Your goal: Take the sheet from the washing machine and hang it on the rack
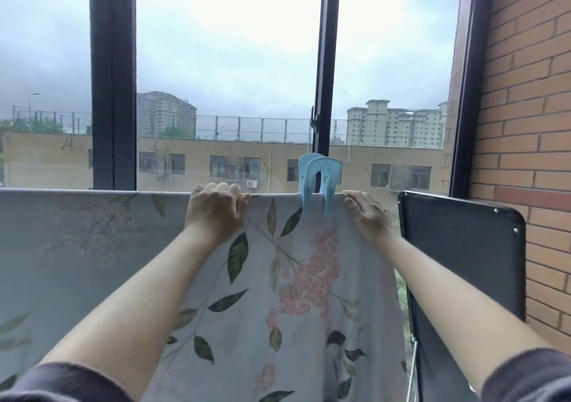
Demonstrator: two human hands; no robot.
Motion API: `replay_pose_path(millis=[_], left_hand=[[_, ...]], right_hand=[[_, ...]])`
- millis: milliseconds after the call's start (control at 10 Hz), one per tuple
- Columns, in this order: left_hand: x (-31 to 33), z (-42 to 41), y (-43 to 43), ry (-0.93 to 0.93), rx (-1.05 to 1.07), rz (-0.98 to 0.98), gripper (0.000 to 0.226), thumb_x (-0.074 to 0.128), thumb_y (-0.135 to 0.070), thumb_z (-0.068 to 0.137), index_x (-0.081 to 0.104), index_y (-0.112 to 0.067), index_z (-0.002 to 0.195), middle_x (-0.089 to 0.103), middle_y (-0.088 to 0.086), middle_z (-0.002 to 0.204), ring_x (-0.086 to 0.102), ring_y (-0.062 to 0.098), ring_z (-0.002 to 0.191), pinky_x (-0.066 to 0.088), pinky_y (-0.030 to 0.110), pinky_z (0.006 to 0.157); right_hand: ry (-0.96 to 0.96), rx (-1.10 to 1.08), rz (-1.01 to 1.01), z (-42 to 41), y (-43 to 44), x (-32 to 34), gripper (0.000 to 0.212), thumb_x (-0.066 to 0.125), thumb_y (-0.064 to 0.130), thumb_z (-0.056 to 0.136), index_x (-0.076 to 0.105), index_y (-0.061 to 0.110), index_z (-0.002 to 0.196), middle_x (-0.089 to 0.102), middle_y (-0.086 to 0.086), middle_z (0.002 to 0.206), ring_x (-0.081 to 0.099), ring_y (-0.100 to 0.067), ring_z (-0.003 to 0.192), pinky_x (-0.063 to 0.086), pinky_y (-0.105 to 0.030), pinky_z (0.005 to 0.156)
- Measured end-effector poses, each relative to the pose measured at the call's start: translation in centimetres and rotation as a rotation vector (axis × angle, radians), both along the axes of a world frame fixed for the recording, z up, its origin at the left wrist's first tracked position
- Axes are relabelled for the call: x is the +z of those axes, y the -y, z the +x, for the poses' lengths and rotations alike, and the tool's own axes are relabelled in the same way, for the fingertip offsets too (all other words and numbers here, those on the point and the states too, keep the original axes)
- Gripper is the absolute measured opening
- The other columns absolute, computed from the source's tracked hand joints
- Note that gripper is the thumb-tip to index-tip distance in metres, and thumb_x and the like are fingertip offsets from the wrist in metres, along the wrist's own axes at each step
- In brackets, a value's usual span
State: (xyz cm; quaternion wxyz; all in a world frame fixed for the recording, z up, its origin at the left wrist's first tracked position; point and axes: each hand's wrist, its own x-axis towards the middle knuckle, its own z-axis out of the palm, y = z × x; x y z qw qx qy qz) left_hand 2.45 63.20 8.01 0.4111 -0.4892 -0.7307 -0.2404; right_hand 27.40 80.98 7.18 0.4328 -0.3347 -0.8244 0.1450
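A grey sheet [92, 247] printed with dark leaves and pink blossoms hangs draped over a horizontal rail, which the cloth hides. A light blue clip [319, 182] clamps the sheet's top fold near its right end. My left hand [216, 207] grips the top fold just left of the clip, fingers curled over the edge. My right hand [367, 213] rests on the sheet just right of the clip, fingers fairly straight and touching the cloth near its right edge.
A dark-framed window [112, 92] stands right behind the sheet, with buildings outside. A black flat panel [457, 262] with rounded corners stands to the right of the sheet. A brick wall [525, 123] closes the right side.
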Motion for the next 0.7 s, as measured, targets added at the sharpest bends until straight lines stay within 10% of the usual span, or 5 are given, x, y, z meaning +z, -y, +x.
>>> replay_pose_path(millis=[200, 400, 700], left_hand=[[-0.9, -1.6, 1.4, -0.016, 0.067, -0.093, 0.039, 0.032, -0.047, 0.096, 0.049, -0.019, 0.116, 0.055, 0.008, 0.114, 0.050, 0.028, 0.108, 0.031, 0.045, 0.099], [-8.0, -2.6, 5.3, 0.016, 0.009, -0.067, 0.072, 0.048, -0.023, 0.088, 0.016, -0.018, 0.152, 0.005, 0.007, 0.160, 0.003, 0.031, 0.147, 0.005, 0.053, 0.117], [-21.6, -2.4, 16.0, 0.514, 0.184, -0.463, 0.065, 0.039, -0.031, 0.096, 0.005, -0.025, 0.152, -0.011, -0.002, 0.160, 0.004, 0.019, 0.147, 0.006, 0.048, 0.119]], right_hand=[[0.062, -0.152, -0.043, 0.7, -1.8, -2.2, 0.054, 0.048, 0.035, 0.095, 0.027, 0.029, 0.144, 0.044, -0.014, 0.135, 0.045, -0.032, 0.118, 0.038, -0.038, 0.089], [0.046, -0.333, -0.426, 1.5, -0.1, -12.0, 0.074, 0.044, 0.033, 0.096, -0.002, 0.017, 0.152, 0.027, -0.016, 0.152, 0.041, -0.038, 0.129, 0.037, -0.041, 0.100], [0.173, -0.097, -0.765, -2.3, 12.9, -25.2, 0.060, 0.052, 0.025, 0.095, 0.022, 0.015, 0.146, 0.043, -0.009, 0.142, 0.052, -0.027, 0.118, 0.048, -0.030, 0.089]])
